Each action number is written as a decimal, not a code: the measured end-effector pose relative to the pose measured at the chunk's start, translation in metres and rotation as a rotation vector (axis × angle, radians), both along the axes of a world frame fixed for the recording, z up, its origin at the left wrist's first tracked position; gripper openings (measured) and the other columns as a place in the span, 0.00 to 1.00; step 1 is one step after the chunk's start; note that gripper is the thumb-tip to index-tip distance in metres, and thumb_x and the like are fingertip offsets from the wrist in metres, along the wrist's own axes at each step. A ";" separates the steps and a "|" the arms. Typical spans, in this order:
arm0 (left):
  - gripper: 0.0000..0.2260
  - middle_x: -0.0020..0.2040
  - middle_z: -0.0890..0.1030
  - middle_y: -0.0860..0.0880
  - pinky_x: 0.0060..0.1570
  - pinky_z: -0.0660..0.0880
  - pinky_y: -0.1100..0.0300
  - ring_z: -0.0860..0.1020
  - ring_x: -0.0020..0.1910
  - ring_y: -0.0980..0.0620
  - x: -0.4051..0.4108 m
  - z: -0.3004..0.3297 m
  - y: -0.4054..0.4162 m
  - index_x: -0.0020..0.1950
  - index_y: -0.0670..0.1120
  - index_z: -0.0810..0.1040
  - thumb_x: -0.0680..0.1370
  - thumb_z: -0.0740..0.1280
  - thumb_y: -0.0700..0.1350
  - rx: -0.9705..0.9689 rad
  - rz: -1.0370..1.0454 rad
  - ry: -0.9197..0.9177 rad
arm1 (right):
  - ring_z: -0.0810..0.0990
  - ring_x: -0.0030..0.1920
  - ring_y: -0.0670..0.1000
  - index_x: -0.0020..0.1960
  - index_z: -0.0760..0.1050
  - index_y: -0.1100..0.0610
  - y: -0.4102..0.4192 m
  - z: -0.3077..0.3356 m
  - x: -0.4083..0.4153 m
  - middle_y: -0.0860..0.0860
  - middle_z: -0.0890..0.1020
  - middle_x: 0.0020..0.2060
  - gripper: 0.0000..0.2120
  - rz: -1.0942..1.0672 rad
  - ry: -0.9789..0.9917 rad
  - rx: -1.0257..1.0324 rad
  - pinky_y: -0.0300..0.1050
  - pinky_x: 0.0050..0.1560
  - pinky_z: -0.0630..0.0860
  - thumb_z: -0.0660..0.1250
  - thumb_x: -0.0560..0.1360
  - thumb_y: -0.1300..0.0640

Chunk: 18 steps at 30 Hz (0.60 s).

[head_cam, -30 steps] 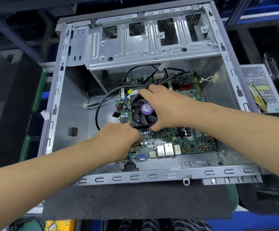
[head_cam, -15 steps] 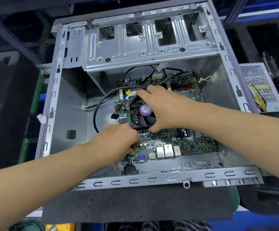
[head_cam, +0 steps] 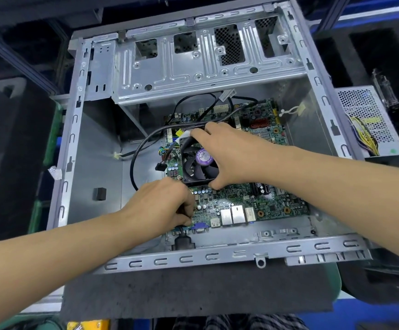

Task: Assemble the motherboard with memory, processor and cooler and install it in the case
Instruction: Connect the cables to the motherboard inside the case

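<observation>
Fingers (head_cam: 198, 133) of right hand (head_cam: 231, 156) spread over black cooler (head_cam: 197, 163), thumb at near edge, fingertips hooked on far edge, gripping it. Left hand (head_cam: 162, 206) curled at near-left corner of green motherboard (head_cam: 236, 201), fingers tucked under, apparently pinching something small there; cannot tell what. Motherboard lying flat inside open grey case (head_cam: 146, 72), on dark tabletop (head_cam: 193, 291). Black cable (head_cam: 146, 139) looped left of cooler. Power supply (head_cam: 369, 120) outside case, right. Compared with half a second ago: hands and board in same places, same grips; only slight camera shift.
</observation>
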State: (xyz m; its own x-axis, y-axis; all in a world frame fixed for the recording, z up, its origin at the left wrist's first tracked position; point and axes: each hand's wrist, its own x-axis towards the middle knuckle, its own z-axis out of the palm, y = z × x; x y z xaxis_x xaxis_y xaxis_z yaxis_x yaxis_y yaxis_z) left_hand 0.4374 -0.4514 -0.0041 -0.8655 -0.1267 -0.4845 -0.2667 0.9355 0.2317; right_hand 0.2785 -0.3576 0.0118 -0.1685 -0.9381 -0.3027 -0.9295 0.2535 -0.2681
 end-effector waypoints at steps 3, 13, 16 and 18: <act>0.05 0.42 0.81 0.59 0.31 0.62 0.65 0.76 0.42 0.58 0.001 0.001 0.000 0.39 0.54 0.80 0.70 0.75 0.51 0.019 0.032 -0.002 | 0.67 0.61 0.56 0.72 0.55 0.57 0.001 0.001 0.000 0.55 0.68 0.59 0.48 0.001 -0.004 -0.005 0.53 0.55 0.75 0.78 0.62 0.46; 0.09 0.39 0.80 0.59 0.38 0.70 0.63 0.76 0.39 0.59 0.003 0.003 0.002 0.34 0.56 0.78 0.68 0.77 0.51 0.090 0.176 -0.005 | 0.67 0.60 0.56 0.72 0.56 0.57 0.001 -0.001 -0.001 0.55 0.68 0.58 0.47 0.004 -0.005 -0.016 0.49 0.50 0.74 0.78 0.63 0.46; 0.07 0.38 0.80 0.60 0.38 0.70 0.62 0.76 0.40 0.58 0.004 0.003 0.003 0.35 0.57 0.79 0.68 0.77 0.51 0.102 0.209 0.005 | 0.66 0.61 0.56 0.72 0.55 0.57 0.001 -0.001 -0.001 0.56 0.68 0.59 0.48 0.005 -0.011 -0.009 0.50 0.51 0.74 0.78 0.63 0.46; 0.07 0.38 0.79 0.61 0.39 0.71 0.62 0.76 0.40 0.59 0.004 0.003 0.002 0.35 0.56 0.80 0.68 0.77 0.51 0.104 0.207 0.008 | 0.66 0.61 0.56 0.72 0.55 0.57 0.001 -0.001 -0.001 0.56 0.68 0.59 0.48 0.004 -0.011 -0.009 0.49 0.50 0.73 0.78 0.63 0.46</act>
State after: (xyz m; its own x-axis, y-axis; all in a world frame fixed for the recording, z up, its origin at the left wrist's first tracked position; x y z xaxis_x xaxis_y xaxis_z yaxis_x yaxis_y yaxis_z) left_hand 0.4419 -0.4491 -0.0007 -0.8301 -0.2517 -0.4975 -0.4484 0.8317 0.3274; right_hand 0.2775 -0.3570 0.0109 -0.1617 -0.9414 -0.2959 -0.9274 0.2475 -0.2805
